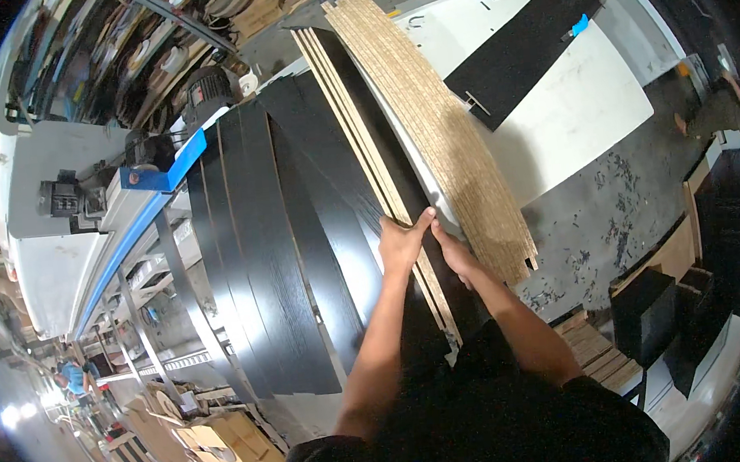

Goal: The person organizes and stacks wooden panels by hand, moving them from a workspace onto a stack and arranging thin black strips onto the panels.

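In front of me lies a narrow stack of long black boards [406, 167] with pale raw edges [360, 140]. My left hand [400, 246] is closed around the pale-edged side of this stack, its thumb across the top. On the opposite side my right hand [454, 252] grips the same boards, close beside the left; its fingertips are partly hidden. To the left, several wide black panels [254, 249] lie side by side, with glare on them. Just right of my hands is a long stack of boards with speckled tan edges [431, 122].
A white-topped table [587, 118] at the right carries a black panel [529, 49] and a blue-handled tool [579, 26]. At left stand a machine with a blue rail [119, 242] and a motor [207, 92]. Black boxes [655, 321] stand lower right. Another person [75, 376] is far left.
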### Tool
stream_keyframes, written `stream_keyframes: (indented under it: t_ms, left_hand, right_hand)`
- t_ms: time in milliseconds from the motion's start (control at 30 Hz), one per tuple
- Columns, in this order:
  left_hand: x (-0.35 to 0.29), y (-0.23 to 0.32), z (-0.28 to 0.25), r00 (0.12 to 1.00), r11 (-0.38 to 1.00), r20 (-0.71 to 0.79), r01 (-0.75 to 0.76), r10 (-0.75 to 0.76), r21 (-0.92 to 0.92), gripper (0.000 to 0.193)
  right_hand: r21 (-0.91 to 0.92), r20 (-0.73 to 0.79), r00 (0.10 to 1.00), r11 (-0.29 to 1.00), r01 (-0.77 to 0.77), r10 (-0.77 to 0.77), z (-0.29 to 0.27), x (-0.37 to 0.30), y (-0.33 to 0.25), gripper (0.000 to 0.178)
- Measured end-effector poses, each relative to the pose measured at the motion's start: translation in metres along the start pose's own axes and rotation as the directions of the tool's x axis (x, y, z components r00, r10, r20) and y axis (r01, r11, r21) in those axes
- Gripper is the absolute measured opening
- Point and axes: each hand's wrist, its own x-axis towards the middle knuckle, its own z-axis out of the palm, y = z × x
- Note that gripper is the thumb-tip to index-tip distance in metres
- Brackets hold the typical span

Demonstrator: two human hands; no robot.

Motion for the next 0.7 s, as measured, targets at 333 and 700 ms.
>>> stream_keyframes:
  t_ms: [333, 700]
  left_hand:
    - [0.003, 0.013, -0.014, 0.973, 0.967, -0.178, -0.101, 0.145, 0.232, 0.057]
    - [-0.001, 0.039, 0.046, 0.982, 0.97, -0.159, -0.058, 0.098, 0.237, 0.069]
  right_hand:
    - [-0.523, -0.045, 0.976, 0.838, 0.158, -0.213, -0.004, 0.002, -0.017, 0.091]
    - [-0.923, -0.331, 0.471, 0.385, 0.021, -0.818, -0.099, -0.031, -0.031, 0.092]
